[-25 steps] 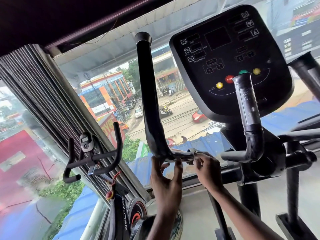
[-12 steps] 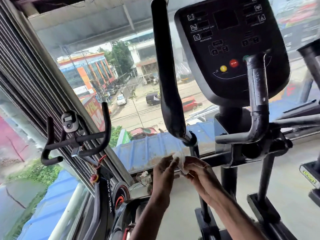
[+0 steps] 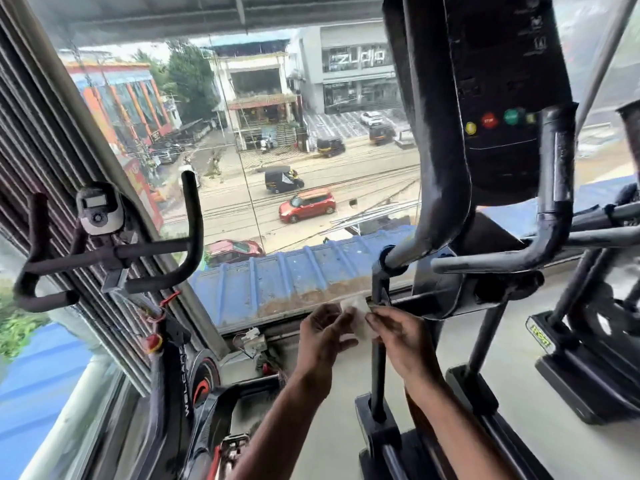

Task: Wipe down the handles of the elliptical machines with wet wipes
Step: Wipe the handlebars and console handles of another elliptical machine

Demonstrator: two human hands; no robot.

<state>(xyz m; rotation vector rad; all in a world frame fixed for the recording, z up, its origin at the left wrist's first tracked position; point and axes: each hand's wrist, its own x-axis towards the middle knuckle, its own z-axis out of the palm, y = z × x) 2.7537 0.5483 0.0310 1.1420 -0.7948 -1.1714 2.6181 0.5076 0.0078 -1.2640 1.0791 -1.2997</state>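
Observation:
A small white wet wipe (image 3: 358, 315) hangs between my two hands, below the elliptical's handles. My left hand (image 3: 322, 336) pinches its left edge and my right hand (image 3: 401, 336) pinches its right edge. The long black moving handle (image 3: 440, 161) curves up just above my hands and touches neither. A shorter fixed grip (image 3: 554, 188) bends up in front of the black console (image 3: 502, 98) with its coloured buttons.
An exercise bike with black handlebars (image 3: 114, 252) and a small display stands at the left by the window. A second machine's frame (image 3: 588, 341) is at the right. The big window (image 3: 277, 168) ahead overlooks a street. Grey floor lies below.
Both hands came off the lower end of the long handle and dropped below it, holding the wipe between them. The view has tilted down and moved nearer the machine.

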